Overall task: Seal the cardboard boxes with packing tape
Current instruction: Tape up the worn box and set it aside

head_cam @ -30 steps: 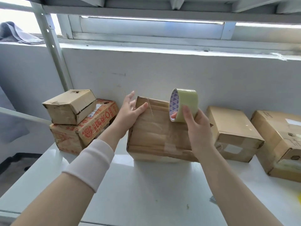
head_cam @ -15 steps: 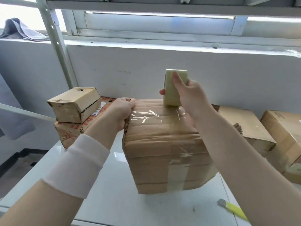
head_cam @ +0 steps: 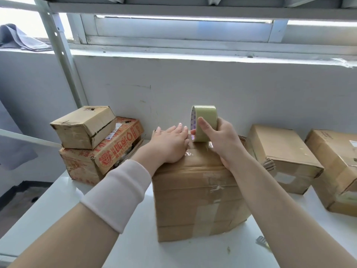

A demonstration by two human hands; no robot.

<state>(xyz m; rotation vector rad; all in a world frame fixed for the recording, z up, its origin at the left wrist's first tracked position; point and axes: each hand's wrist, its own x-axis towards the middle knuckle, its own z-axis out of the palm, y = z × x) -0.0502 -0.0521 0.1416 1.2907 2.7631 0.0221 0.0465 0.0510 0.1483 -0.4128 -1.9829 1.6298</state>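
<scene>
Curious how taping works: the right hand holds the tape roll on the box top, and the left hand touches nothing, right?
No. The head view shows the left hand lying flat on the cardboard box top beside the tape roll; the right hand does hold that roll there.

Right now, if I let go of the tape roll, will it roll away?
Probably rolls: the tape roll is round and upright on edge over the box. Likely light, since the right hand holds it by fingers and thumb alone.

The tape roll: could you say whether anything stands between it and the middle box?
Nothing visible: the right hand holds the tape roll against the middle box; the left hand lies flat beside it.
</scene>
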